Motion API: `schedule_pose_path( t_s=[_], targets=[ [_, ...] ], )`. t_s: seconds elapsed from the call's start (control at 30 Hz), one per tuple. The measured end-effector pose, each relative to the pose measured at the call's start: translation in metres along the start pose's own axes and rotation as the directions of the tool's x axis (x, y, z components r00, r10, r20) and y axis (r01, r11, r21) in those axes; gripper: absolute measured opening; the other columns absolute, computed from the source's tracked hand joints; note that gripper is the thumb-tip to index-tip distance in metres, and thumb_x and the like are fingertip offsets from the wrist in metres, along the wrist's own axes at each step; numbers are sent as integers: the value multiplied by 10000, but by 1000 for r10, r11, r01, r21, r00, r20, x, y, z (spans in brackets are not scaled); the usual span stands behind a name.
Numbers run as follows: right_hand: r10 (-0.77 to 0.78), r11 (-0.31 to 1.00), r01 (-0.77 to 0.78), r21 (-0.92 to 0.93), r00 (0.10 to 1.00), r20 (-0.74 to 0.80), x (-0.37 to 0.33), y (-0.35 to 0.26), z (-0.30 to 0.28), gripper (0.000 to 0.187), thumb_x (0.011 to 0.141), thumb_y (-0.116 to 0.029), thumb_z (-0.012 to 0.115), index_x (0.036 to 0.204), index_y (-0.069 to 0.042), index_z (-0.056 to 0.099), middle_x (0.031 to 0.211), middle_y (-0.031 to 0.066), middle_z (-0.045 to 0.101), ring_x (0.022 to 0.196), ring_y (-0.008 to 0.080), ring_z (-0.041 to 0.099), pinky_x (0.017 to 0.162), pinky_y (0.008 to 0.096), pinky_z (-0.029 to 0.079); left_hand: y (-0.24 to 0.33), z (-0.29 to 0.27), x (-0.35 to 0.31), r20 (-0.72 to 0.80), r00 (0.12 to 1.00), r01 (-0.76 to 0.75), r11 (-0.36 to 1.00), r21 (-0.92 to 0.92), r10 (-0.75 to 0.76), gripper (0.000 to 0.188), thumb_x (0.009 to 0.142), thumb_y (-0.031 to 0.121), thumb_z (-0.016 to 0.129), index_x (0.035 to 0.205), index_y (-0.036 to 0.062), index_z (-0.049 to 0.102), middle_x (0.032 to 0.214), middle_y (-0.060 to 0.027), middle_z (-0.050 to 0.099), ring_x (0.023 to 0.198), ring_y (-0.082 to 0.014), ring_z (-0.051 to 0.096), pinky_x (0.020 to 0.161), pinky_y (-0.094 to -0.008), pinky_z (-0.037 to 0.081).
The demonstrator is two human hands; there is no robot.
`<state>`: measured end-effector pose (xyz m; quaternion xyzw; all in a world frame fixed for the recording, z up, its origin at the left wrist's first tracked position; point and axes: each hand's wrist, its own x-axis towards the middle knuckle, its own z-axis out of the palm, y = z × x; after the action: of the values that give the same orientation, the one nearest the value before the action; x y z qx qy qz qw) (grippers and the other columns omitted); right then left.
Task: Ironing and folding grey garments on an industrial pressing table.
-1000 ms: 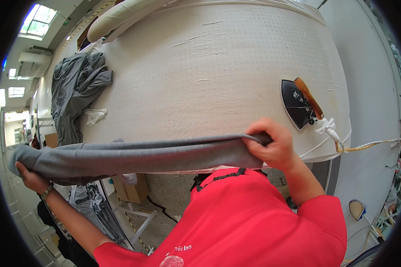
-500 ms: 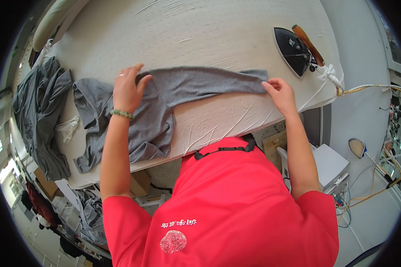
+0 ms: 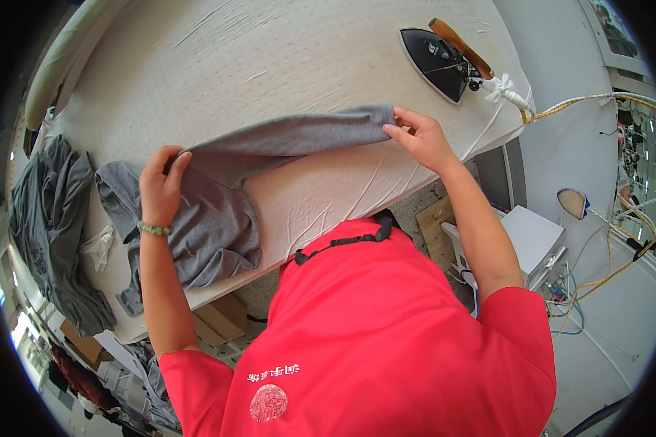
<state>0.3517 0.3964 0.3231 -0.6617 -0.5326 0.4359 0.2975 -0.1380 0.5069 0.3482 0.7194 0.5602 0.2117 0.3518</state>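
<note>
A grey long-sleeved top point(image 3: 215, 229) lies on a padded ironing table point(image 3: 291, 58) in front of me, its body rumpled at the left. One sleeve point(image 3: 299, 138) stretches between my hands. My left hand point(image 3: 160, 188) pinches the top near the shoulder end of that sleeve, thumb against fingers. At the cuff, my right hand point(image 3: 421, 140) grips the sleeve's end between thumb and fingers. Beyond the right hand, an iron point(image 3: 434, 62) with a wooden handle rests on the table.
Another grey garment point(image 3: 47, 233) is heaped at the table's left end, beside a crumpled whitish scrap point(image 3: 98, 247). A hose and cord point(image 3: 561, 105) run rightward from the iron. Below the table at the right stands a white box-like unit point(image 3: 525, 237); a cardboard box point(image 3: 221, 317) sits underneath.
My left hand has gone from spread fingers over the shoulder to a pinch on the cloth. The right hand now holds more of the cuff, and the sleeve's upper edge looks lifted.
</note>
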Motion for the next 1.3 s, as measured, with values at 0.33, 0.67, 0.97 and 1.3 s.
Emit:
schedule_pose_path(
  t_s=[0.33, 0.67, 0.97, 1.3],
  targets=[
    [273, 952, -290, 95, 949, 157, 20, -13, -46, 498, 965, -156, 772, 1398, 49, 637, 861, -6, 655, 787, 67, 597, 675, 259, 489, -13, 24, 25, -17, 998, -61, 988, 141, 64, 193, 1024, 217, 697, 1075, 31, 704, 932, -163, 728, 840, -268, 698, 787, -353, 536],
    [282, 943, -288, 168, 958, 58, 33, 17, -30, 576, 973, -197, 771, 1468, 31, 584, 959, 0, 689, 811, 73, 614, 627, 258, 499, -28, 46, 36, -115, 993, -3, 985, 173, 23, 212, 1029, 241, 691, 1073, 33, 691, 931, -177, 717, 861, -336, 699, 777, -404, 538],
    [365, 923, -366, 119, 930, 33, 37, 7, -20, 497, 971, -182, 754, 1389, 36, 598, 1011, 40, 745, 829, 89, 652, 599, 265, 547, 52, 98, -21, 27, 947, -300, 846, 441, 321, 190, 924, 109, 720, 1108, 69, 697, 1052, -138, 683, 951, -347, 672, 816, -425, 552],
    [309, 951, -307, 46, 951, -34, 36, 29, -14, 620, 961, -192, 774, 1489, 39, 546, 915, 43, 739, 737, 89, 636, 589, 271, 535, 32, 113, -57, 107, 960, -279, 863, 422, 258, 236, 814, -15, 642, 1042, 38, 670, 1014, -132, 660, 948, -343, 652, 825, -440, 551]
  ],
)
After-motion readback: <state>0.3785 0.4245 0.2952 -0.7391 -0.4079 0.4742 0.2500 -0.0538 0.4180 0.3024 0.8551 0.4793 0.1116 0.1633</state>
